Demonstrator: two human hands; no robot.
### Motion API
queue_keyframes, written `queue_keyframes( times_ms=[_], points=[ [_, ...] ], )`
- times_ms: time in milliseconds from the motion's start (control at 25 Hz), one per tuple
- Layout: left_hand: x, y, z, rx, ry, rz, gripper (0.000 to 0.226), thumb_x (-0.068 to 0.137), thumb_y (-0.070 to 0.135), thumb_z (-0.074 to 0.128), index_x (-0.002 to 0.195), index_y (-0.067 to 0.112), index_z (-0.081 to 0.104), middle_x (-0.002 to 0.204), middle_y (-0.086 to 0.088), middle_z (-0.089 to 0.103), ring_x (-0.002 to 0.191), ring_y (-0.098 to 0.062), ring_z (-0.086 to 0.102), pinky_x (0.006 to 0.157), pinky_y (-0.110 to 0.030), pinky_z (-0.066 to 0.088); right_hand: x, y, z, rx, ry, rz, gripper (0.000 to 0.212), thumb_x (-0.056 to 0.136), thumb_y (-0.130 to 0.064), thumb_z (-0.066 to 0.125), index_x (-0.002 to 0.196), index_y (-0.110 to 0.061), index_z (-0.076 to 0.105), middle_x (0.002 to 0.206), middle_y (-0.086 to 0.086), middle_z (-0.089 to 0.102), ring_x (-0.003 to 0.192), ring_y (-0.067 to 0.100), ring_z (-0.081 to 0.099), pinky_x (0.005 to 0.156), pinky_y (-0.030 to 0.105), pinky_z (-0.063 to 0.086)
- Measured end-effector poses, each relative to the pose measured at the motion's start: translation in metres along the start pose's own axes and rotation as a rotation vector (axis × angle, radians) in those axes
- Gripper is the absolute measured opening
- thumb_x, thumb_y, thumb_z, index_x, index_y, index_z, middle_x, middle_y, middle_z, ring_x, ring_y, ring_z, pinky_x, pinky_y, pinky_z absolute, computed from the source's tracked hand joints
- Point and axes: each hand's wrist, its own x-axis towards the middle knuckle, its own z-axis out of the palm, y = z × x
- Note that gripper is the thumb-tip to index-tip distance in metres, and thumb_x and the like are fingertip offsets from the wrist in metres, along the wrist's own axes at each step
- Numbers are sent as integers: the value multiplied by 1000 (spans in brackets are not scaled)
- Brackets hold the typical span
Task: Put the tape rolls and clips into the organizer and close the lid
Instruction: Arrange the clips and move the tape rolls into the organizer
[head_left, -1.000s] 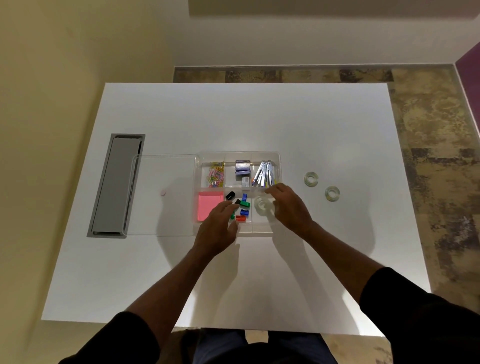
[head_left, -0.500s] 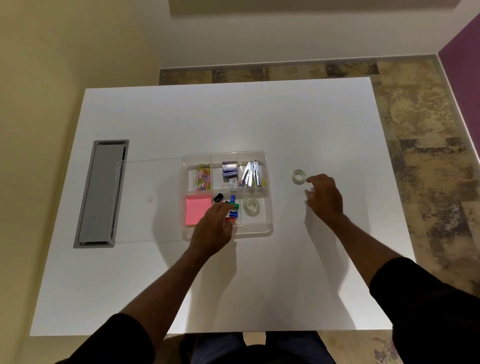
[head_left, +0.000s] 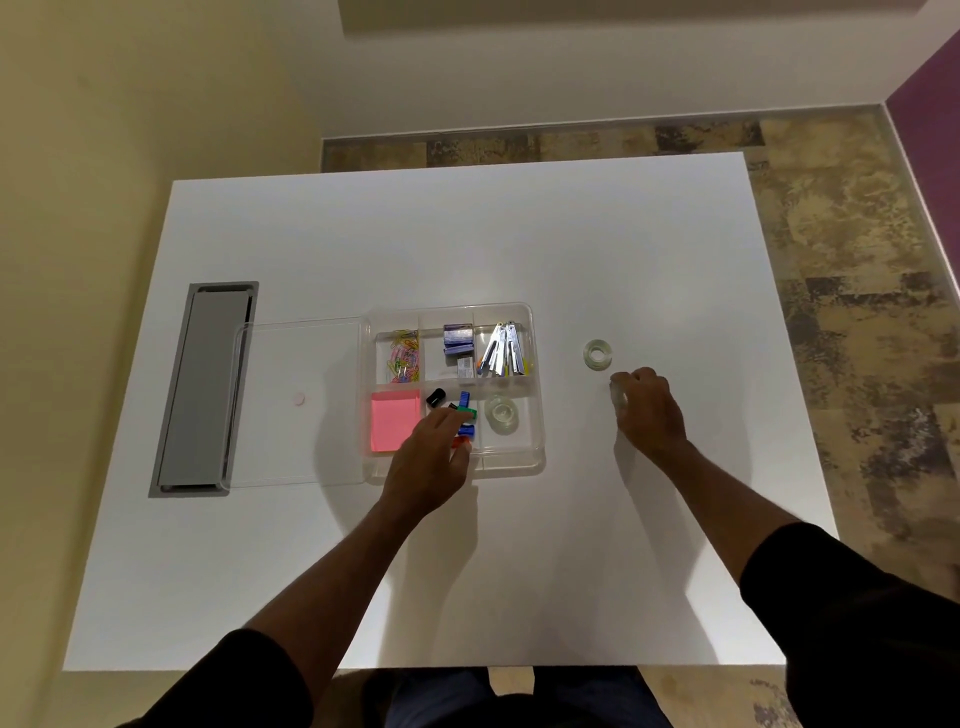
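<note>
- Right hand (head_left: 649, 410) curled around a clear tape roll (head_left: 618, 395) on the white table (head_left: 519, 234), fingers closed on it, knuckles up, forearm angled in from the lower right, black sleeve at the elbow.
- Second tape roll (head_left: 597, 355) lying flat, just beyond that hand, apart from the fingers.
- Third tape roll (head_left: 501, 413) already inside the front right compartment of the clear organizer (head_left: 537, 457).
- Left hand (head_left: 431, 462) palm down over the front middle compartment, fingers loosely bent, tips among the coloured binder clips (head_left: 466, 410); cannot tell whether any clip is pinched.
- Pink sticky notes (head_left: 395, 421) in the front left compartment, paper clips (head_left: 404, 356) behind them.
- Clear lid (head_left: 298, 405) off, flat on the table against the organizer's left side, overlapping a grey cable hatch (head_left: 205, 387).
</note>
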Motion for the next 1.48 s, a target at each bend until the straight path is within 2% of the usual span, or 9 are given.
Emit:
queue_keyframes(
  times_ms=[80,200,440,640,880,1080,1280,1400,1480],
  points=[
    [-1,1,-1,-7,5,11,43,101,18,67,143,16,61,149,-5,63,134,-24,61,104,-33,54,-5,-12,1,115,22,-17,43,95,1,62,136,-11,66,133,19,62,121,41,59,91,47,60],
    [-3,1,-4,-9,8,29,42,102,16,66,143,14,61,149,-6,63,135,-25,61,106,-36,55,-16,-35,2,252,60,-85,49,91,-2,70,138,-15,67,139,15,62,126,37,58,98,46,57],
    [-9,-1,-12,-8,40,48,41,101,13,67,142,11,63,147,-10,64,136,-28,61,108,-41,56,-37,-84,9,311,64,-261,50,89,-8,78,137,-19,67,130,10,63,116,30,63,89,39,60],
    [-16,-10,-14,11,33,44,47,99,14,71,145,14,60,147,-9,64,134,-26,62,106,-39,58,-45,-116,16,28,-80,-480,52,94,-11,76,143,-19,62,143,8,60,126,26,60,93,35,62],
    [-20,-15,-12,2,27,22,51,98,13,72,148,16,59,149,-9,62,135,-26,61,106,-36,55,-39,-129,16,-193,-125,-622,47,98,-1,64,144,-13,58,145,11,57,132,26,55,94,37,61],
    [-19,-15,-11,2,8,22,52,99,13,71,149,16,57,149,-9,62,134,-27,61,106,-41,58,-36,-121,11,46,-151,-525,55,91,1,75,143,-11,62,150,12,56,137,29,54,107,38,57],
    [-14,-14,-9,26,-7,31,52,99,14,70,149,16,57,149,-8,61,134,-25,60,105,-39,57,-23,-86,-3,253,33,-351,47,86,13,67,129,-6,71,132,12,66,123,31,62,95,44,58],
    [-10,-11,-6,41,-20,35,50,99,15,69,148,14,57,149,-8,61,133,-25,61,104,-36,56,-7,-61,-11,214,69,-206,49,95,-1,67,143,-8,60,148,14,54,137,33,53,101,46,57],
    [-7,-10,-3,45,-37,32,50,100,16,69,148,14,57,149,-9,61,133,-25,61,105,-37,57,6,-49,-14,126,-21,-119,68,96,-14,72,157,-16,43,163,13,36,148,35,41,105,50,55]
  ],
)
